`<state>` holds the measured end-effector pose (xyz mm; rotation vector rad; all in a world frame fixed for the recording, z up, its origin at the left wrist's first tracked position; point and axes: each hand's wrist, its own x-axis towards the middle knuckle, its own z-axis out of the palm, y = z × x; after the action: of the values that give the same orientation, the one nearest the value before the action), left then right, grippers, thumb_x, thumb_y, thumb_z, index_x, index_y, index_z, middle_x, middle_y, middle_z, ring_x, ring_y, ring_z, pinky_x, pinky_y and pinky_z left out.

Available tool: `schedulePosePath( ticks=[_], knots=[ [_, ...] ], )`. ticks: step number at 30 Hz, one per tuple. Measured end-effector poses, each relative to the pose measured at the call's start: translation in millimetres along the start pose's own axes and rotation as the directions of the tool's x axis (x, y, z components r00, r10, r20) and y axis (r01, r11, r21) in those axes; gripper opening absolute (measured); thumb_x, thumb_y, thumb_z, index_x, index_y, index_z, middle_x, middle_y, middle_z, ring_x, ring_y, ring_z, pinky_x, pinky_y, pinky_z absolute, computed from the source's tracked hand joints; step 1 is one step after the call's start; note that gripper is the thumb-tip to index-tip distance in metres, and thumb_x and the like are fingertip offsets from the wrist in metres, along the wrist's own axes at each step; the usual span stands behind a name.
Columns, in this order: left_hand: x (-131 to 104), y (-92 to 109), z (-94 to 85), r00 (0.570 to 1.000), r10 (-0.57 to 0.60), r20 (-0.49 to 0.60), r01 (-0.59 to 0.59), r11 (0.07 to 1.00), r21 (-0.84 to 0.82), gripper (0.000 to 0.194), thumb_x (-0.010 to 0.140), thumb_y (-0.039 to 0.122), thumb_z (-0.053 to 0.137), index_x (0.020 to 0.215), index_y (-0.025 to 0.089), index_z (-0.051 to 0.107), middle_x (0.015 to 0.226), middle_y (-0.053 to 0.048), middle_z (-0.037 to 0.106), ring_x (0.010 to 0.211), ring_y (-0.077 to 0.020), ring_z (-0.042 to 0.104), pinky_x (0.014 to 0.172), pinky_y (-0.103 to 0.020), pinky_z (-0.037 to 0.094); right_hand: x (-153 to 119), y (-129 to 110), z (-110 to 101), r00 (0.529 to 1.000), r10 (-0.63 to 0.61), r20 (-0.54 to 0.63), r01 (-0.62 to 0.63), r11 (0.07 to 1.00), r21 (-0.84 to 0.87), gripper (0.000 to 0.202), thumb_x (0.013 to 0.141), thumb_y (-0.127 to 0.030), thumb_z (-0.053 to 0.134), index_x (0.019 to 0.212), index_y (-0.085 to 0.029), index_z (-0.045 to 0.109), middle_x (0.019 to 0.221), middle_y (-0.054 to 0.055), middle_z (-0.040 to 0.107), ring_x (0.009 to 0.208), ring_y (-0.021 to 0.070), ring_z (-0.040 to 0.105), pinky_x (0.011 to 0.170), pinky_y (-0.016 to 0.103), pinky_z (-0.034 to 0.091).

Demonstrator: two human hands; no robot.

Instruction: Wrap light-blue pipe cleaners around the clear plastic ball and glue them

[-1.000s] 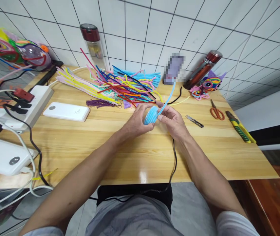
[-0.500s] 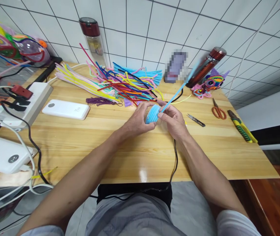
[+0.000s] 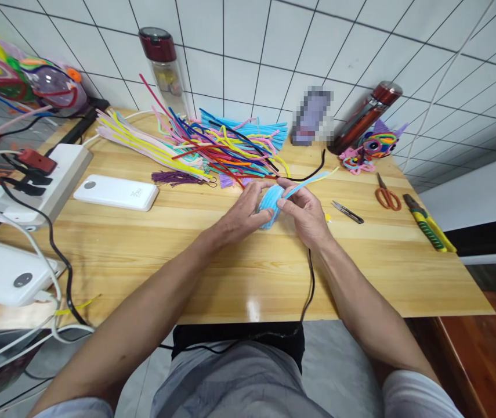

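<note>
The light-blue coil (image 3: 270,199) is held over the middle of the counter (image 3: 230,278), between front and back edges. The fingers of the left hand (image 3: 245,212) are clamped around it; those of the right hand (image 3: 306,215) are pinched at its strand (image 3: 306,183). Windings could be loosened by slack or a relaxed left grip. The strand's free end is pointed rightward and toward the back edge, its long axis oblique to that edge.
</note>
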<state>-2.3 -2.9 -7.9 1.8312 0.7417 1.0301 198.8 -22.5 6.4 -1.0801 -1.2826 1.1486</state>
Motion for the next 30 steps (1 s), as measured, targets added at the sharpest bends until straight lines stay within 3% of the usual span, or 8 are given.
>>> schedulePosePath(
  ticks=[4, 12, 19, 30],
  knots=[
    [1, -4, 3.9, 1.0, 0.004, -0.03, -0.003, 0.999, 0.051, 0.067, 0.082, 0.035, 0.076, 0.144, 0.024, 0.052, 0.15, -0.017, 0.06, 0.147, -0.0382, 0.054, 0.128, -0.061, 0.044, 0, 1, 0, 1.0, -0.008, 0.003, 0.008, 1.0, -0.005, 0.044, 0.071, -0.058, 0.098, 0.091, -0.028, 0.072, 0.149, 0.006, 0.074, 0.143, 0.0352, 0.064, 0.125, 0.057, 0.047],
    [1, 2, 3.6, 0.998, -0.055, -0.023, 0.055, 0.998, -0.014, 0.063, 0.085, 0.04, 0.074, 0.141, 0.022, 0.052, 0.148, -0.018, 0.059, 0.143, -0.0372, 0.057, 0.122, -0.059, 0.049, 1, -1, 1, 0.999, 0.045, -0.004, -0.045, 0.999, 0.021, 0.041, 0.071, -0.054, 0.096, 0.089, -0.028, 0.071, 0.143, 0.006, 0.076, 0.128, 0.0342, 0.07, 0.114, 0.056, 0.054],
    [1, 8, 2.0, 0.996, -0.089, -0.03, 0.087, 0.994, -0.072, 0.056, 0.091, 0.054, 0.068, 0.135, 0.022, 0.053, 0.143, -0.016, 0.06, 0.138, -0.0359, 0.058, 0.119, -0.057, 0.049, 0, -1, 4, 0.998, 0.06, -0.03, -0.058, 0.997, 0.059, 0.04, 0.069, -0.05, 0.098, 0.094, -0.027, 0.076, 0.137, 0.003, 0.077, 0.116, 0.0273, 0.071, 0.103, 0.045, 0.058],
    [4, 8, 3.5, 0.995, -0.093, -0.045, 0.089, 0.993, -0.074, 0.049, 0.089, 0.045, 0.07, 0.129, 0.023, 0.053, 0.144, -0.015, 0.063, 0.138, -0.0334, 0.061, 0.116, -0.053, 0.053, 1, -2, 3, 0.998, 0.045, -0.047, -0.042, 0.997, 0.07, 0.04, 0.068, -0.05, 0.099, 0.092, -0.027, 0.077, 0.137, 0.004, 0.078, 0.115, 0.0262, 0.07, 0.103, 0.044, 0.057]
  ],
)
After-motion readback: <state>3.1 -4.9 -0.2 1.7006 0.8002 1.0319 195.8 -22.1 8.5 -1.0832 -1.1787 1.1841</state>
